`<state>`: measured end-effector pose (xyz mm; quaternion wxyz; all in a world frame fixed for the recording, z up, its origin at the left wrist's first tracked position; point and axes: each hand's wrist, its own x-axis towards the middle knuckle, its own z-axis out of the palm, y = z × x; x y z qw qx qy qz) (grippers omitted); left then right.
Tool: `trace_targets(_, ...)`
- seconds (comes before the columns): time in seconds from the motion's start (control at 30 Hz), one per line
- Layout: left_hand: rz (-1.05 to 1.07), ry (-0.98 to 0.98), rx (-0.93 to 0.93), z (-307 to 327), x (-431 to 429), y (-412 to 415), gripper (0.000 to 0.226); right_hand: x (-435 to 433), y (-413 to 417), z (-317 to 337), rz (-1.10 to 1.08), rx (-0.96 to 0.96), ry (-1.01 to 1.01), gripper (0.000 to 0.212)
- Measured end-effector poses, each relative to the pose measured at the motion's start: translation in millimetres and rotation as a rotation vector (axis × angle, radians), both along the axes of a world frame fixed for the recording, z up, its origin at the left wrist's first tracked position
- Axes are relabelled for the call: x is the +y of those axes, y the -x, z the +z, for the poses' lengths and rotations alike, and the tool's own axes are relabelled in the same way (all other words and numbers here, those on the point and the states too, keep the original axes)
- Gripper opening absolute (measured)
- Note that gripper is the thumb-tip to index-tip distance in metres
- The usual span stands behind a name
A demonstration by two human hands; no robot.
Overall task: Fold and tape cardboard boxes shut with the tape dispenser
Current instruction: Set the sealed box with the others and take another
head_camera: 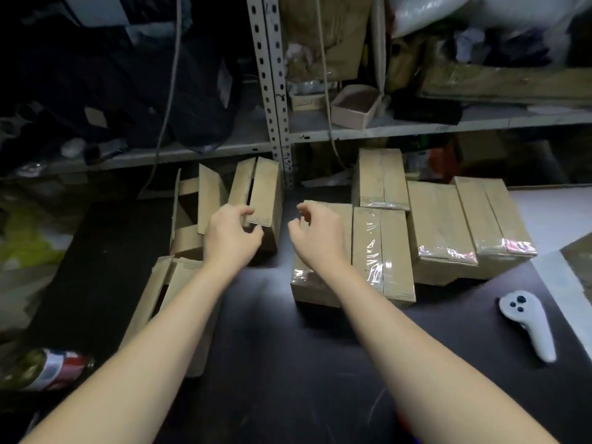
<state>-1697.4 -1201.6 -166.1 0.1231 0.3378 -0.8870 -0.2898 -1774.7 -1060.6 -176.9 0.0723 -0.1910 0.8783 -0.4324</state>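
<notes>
Both my arms reach forward over a dark table (275, 363). My left hand (231, 236) has its fingers curled at the near end of an untaped cardboard box (262, 193); whether it grips the flap I cannot tell. My right hand (315, 233) hovers with loosely curled fingers holding nothing, above the left edge of a taped box (368, 248). Left of the untaped box stands an open box (195, 206) with raised flaps. Another unsealed box (163, 293) lies under my left forearm. Several taped boxes (439, 225) sit in a row to the right. No tape dispenser is visible.
A white handheld controller (528, 322) lies on the table at right. A metal shelf rack (275, 91) with bags, cartons and a small tray stands behind the boxes. A plastic bottle (48, 370) lies at the lower left beside the table.
</notes>
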Motion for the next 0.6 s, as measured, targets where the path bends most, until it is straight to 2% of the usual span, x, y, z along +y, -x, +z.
trace_targets(0.07,-0.016,0.104,-0.018,11.2,-12.7,14.7,0.04,-14.8,6.9,0.3,0.048,-0.028,-0.039,0.046)
trace_targets(0.2,0.013,0.082,-0.226,15.7,-36.4,39.7,0.046,-38.6,10.4,2.6,0.124,-0.116,-0.158,0.063)
trace_targets(0.3,-0.079,0.08,-0.415,8.9,-52.0,50.5,0.034,-55.8,6.9,1.8,0.193,-0.142,-0.255,0.064)
trace_targets(0.37,-0.141,0.051,-0.463,1.5,-60.0,54.8,0.027,-67.0,3.6,-5.4,0.176,-0.148,-0.293,0.061)
trace_targets(0.47,-0.161,0.01,-0.425,-6.1,-67.7,56.2,0.024,-79.9,-2.9,-15.0,0.134,-0.192,-0.309,0.058)
trace_targets(0.6,-0.097,-0.037,-0.258,-14.4,-74.5,50.1,0.029,-87.0,-11.7,-19.9,0.006,-0.25,-0.192,0.056)
